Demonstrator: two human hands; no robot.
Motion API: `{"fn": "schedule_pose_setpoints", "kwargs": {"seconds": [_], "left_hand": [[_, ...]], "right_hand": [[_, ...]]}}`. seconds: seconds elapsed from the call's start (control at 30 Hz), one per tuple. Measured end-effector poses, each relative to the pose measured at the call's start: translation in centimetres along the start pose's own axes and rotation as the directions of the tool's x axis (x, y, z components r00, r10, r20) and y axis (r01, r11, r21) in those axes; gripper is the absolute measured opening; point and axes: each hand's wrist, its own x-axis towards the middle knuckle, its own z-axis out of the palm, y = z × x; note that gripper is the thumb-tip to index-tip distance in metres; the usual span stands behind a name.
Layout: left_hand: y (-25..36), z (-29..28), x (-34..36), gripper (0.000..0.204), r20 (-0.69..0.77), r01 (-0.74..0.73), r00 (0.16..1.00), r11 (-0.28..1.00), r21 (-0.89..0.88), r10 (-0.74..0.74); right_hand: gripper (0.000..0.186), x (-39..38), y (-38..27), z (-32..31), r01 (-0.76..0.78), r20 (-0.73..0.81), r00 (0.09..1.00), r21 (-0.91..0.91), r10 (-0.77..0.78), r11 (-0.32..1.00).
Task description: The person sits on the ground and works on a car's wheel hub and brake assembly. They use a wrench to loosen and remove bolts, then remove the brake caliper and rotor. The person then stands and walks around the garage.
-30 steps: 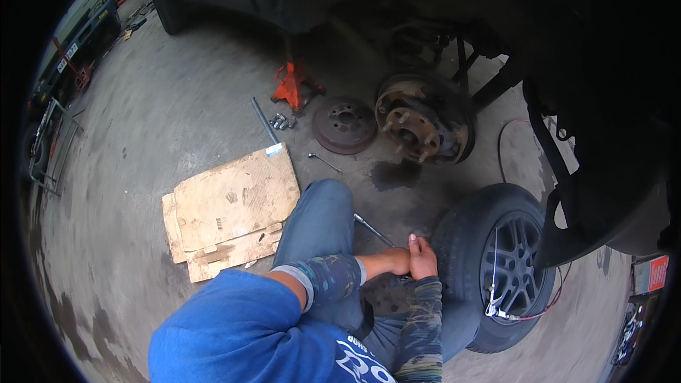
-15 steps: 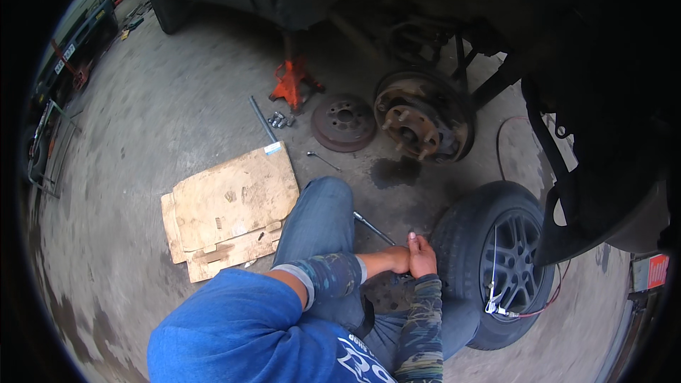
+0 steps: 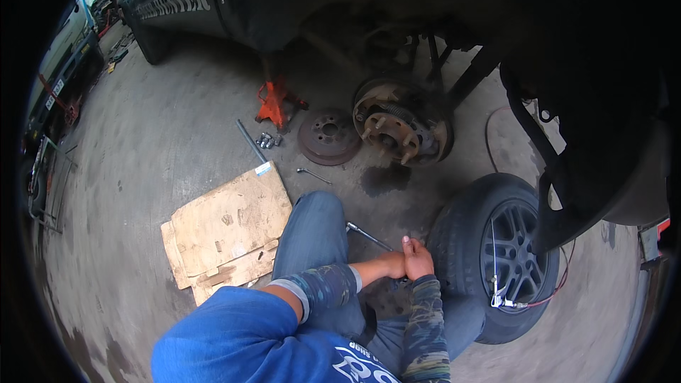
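My left hand (image 3: 389, 264) and my right hand (image 3: 418, 259) are pressed together just above my lap, both with curled fingers. Whatever lies between them is hidden. They are right beside the tread of a loose car wheel (image 3: 496, 255) with a dark alloy rim, which stands on the concrete at my right. A long metal wrench (image 3: 367, 235) lies on the floor just left of my hands, by my jeans-clad knee (image 3: 312, 234).
A raised car's bare brake hub (image 3: 397, 128) is ahead, with a removed brake drum (image 3: 328, 135) flat on the floor and an orange jack stand (image 3: 273, 103) behind it. Several sockets (image 3: 266, 140) and a small spanner (image 3: 312, 174) lie nearby. Cardboard sheets (image 3: 227, 230) are at my left.
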Motion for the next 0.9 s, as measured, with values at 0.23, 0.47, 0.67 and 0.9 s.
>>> {"fn": "schedule_pose_setpoints", "kwargs": {"seconds": [0.23,0.47,0.67,0.9], "left_hand": [[-0.8,0.7,0.6,0.044,-0.027,-0.012,1.000,1.000,-0.015,0.011],[-1.6,1.5,1.5,0.045,-0.007,-0.010,1.000,1.000,-0.021,0.010],[-4.0,2.5,2.9,0.045,-0.056,-0.164,0.986,0.984,-0.072,0.160],[-2.7,0.2,1.7,0.043,-0.296,-0.394,0.898,0.894,-0.213,0.325]], "right_hand": [[0.056,-0.4,-0.6,-0.4,-0.010,-0.010,1.000,-0.001,0.010,1.000],[0.057,-0.4,-0.6,-0.5,-0.007,0.028,1.000,-0.016,0.007,1.000],[0.057,-0.3,-0.5,-0.6,-0.005,0.063,0.998,-0.024,0.006,1.000],[0.058,-0.2,-0.7,-0.8,0.012,-0.153,0.988,0.170,0.014,0.985]]}}
